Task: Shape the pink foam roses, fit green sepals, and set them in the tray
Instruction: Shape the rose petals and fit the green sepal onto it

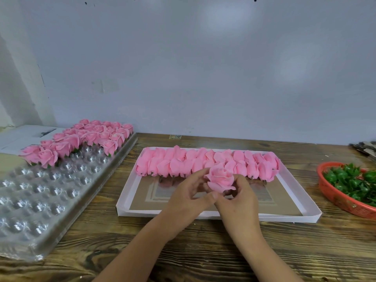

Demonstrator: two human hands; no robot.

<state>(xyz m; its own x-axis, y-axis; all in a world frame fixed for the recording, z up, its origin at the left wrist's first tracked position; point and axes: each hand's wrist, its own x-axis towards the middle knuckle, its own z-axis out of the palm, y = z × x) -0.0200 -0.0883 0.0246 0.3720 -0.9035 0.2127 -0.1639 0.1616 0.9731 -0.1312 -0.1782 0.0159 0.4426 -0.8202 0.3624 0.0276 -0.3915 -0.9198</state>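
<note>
- Dark wood-grain tabletop (203,251): carries all items; a pale wall stands behind its far edge.
- Clear moulded plastic tray with rows of round cups (40,200): lies along the left edge, running toward the far-left corner. Its far rows hold finished pink foam roses with green sepals (81,139); the nearer cups are unfilled. Judgement: the task is well short of complete.
- Shallow white cardboard box lid (284,217): sits mid-tabletop. A double row of unshaped pink foam buds (203,163) lies along its far side.
- Red plastic basket (335,200): at the right edge, holding loose green plastic sepals (350,182).
- Left hand (183,200) and right hand (240,198): both raised over the box lid, meeting at one pink foam rose (220,179).
- Fingers: the right hand's fingers curl round the rose's base from below and the right; the left hand's thumb and fingers pinch at its near-left petals. Both grip the rose.
- The held rose: bloom faces up and slightly toward the far edge, its axis roughly upright, outer petals spread. No sepal is visible on it; its underside is hidden.
- Governing relation (judgement): the sepals lie well to the right of the rose, so the right hand is the nearer one for fetching a sepal, while the tray lies to the left, nearer the left hand.
</note>
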